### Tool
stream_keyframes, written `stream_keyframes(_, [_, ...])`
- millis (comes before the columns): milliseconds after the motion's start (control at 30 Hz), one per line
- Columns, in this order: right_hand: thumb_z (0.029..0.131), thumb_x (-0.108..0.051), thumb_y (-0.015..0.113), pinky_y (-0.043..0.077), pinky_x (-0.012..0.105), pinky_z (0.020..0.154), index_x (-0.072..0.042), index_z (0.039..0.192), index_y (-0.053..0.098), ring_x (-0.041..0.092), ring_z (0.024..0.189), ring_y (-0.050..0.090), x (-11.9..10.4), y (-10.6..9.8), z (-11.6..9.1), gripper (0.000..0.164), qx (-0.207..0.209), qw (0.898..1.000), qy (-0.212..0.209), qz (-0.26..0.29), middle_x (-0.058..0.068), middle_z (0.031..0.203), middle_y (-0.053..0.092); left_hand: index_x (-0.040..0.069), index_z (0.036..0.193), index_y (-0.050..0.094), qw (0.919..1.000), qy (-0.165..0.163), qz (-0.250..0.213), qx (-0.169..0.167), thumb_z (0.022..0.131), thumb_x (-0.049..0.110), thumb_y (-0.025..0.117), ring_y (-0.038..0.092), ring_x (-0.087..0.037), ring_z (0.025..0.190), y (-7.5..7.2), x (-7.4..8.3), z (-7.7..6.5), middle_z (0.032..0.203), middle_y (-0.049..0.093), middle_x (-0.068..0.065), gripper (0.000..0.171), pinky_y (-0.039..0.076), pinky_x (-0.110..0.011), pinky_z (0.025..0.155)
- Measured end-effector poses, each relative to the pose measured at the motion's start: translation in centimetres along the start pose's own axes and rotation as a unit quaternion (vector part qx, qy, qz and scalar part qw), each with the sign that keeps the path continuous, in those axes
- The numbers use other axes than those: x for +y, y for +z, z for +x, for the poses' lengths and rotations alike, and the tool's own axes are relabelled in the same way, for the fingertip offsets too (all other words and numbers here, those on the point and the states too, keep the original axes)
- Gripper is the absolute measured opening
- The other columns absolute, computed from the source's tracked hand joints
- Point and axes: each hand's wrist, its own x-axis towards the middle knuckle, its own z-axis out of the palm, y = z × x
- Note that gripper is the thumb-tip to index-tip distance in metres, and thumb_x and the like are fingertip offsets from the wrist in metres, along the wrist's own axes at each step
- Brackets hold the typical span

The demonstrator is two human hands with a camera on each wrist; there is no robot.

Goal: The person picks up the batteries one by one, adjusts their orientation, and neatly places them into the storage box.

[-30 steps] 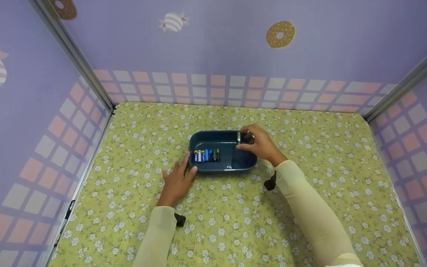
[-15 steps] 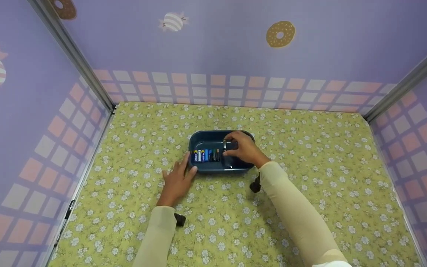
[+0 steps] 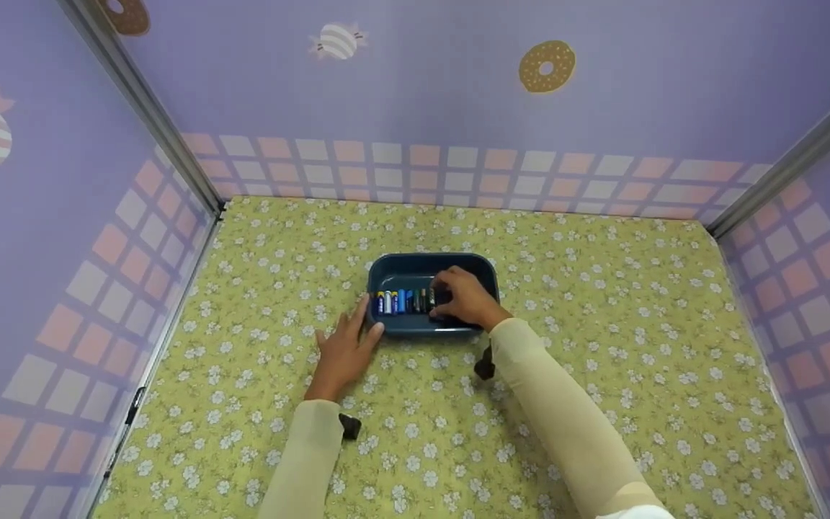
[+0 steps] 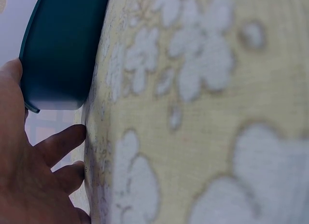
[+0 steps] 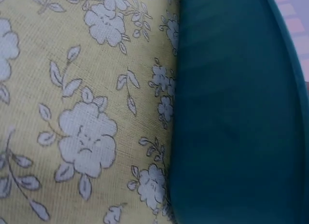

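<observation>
A dark teal plastic basin (image 3: 433,332) with rounded corners sits on the cloth. Inside it, several batteries (image 3: 401,302) lie side by side in a row, blue and white at the left end, darker toward the right. My right hand (image 3: 464,296) reaches into the basin and pinches a dark battery (image 3: 432,297) between thumb and fingers, close beside the row's right end. At the basin's left end rests my left hand (image 3: 341,357), fingers spread; in the left wrist view its thumb (image 4: 14,69) touches the rim. The right wrist view shows only the basin's outer wall (image 5: 236,118), with the hand hidden.
A yellow-green cloth (image 3: 415,432) printed with white flowers covers the table. Purple wall panels (image 3: 444,86) with pink and white checks stand behind and on both sides. A small black object (image 3: 136,405) lies along the left edge.
My right hand has moved left and toward me inside the basin, carrying the battery from the back right to the right end of the row. The left hand has stayed in place.
</observation>
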Motion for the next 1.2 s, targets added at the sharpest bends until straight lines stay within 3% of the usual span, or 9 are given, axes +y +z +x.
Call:
stream_keyframes(433, [0.08, -0.03, 0.091, 0.054, 0.045, 0.097, -0.011, 0.122, 0.068, 0.029, 0.11, 0.062, 0.5, 0.5, 0.3, 0.053, -0.019, 0.999, 0.027, -0.012, 0.011, 0.122, 0.06, 0.056, 0.159, 0.0, 1.0, -0.001, -0.001, -0.001, 0.096, 0.081, 0.029, 0.018, -0.037, 0.158, 0.1, 0.5, 0.0, 0.171, 0.021, -0.001, 0.074, -0.019, -0.07, 0.118])
stream_keyframes(667, [0.078, -0.031, 0.092, 0.053, 0.046, 0.098, -0.012, 0.123, 0.067, 0.028, 0.11, 0.06, 0.6, 0.3, 0.0, 0.055, -0.013, 0.999, 0.037, -0.003, 0.01, 0.122, 0.061, 0.053, 0.161, 0.002, 0.9999, 0.008, 0.01, -0.003, 0.096, 0.081, 0.028, 0.02, -0.039, 0.157, 0.2, 0.6, 0.2, 0.17, 0.024, -0.006, 0.076, -0.016, -0.072, 0.117])
stream_keyframes(933, [0.073, -0.031, 0.095, 0.051, 0.045, 0.102, -0.014, 0.133, 0.062, 0.028, 0.116, 0.059, 0.7, -0.4, -0.9, 0.071, -0.024, 0.999, 0.044, 0.011, 0.01, 0.127, 0.059, 0.051, 0.162, 0.003, 0.9999, 0.005, 0.005, -0.008, 0.097, 0.08, 0.03, 0.021, -0.04, 0.156, 0.6, 0.8, 0.0, 0.17, 0.023, -0.005, 0.076, -0.015, -0.071, 0.118])
stream_keyframes(1067, [0.077, -0.025, 0.093, 0.052, 0.049, 0.1, -0.011, 0.138, 0.06, 0.033, 0.116, 0.059, 0.0, -1.6, -2.1, 0.07, 0.006, 0.999, 0.018, 0.035, 0.013, 0.13, 0.058, 0.05, 0.162, 0.003, 0.9999, 0.006, 0.002, -0.013, 0.097, 0.08, 0.029, 0.018, -0.038, 0.157, 0.6, 0.6, -0.4, 0.17, 0.022, -0.003, 0.077, -0.016, -0.072, 0.118])
stream_keyframes(1200, [0.088, -0.025, 0.084, 0.052, 0.052, 0.099, -0.007, 0.138, 0.06, 0.036, 0.116, 0.061, -0.6, -3.5, -4.4, 0.059, 0.081, 0.994, -0.019, 0.068, 0.013, 0.13, 0.06, 0.044, 0.164, -0.002, 0.9993, -0.002, -0.025, -0.029, 0.097, 0.08, 0.031, 0.024, -0.037, 0.156, -0.3, 0.2, -0.7, 0.169, 0.028, -0.002, 0.082, -0.017, -0.07, 0.118])
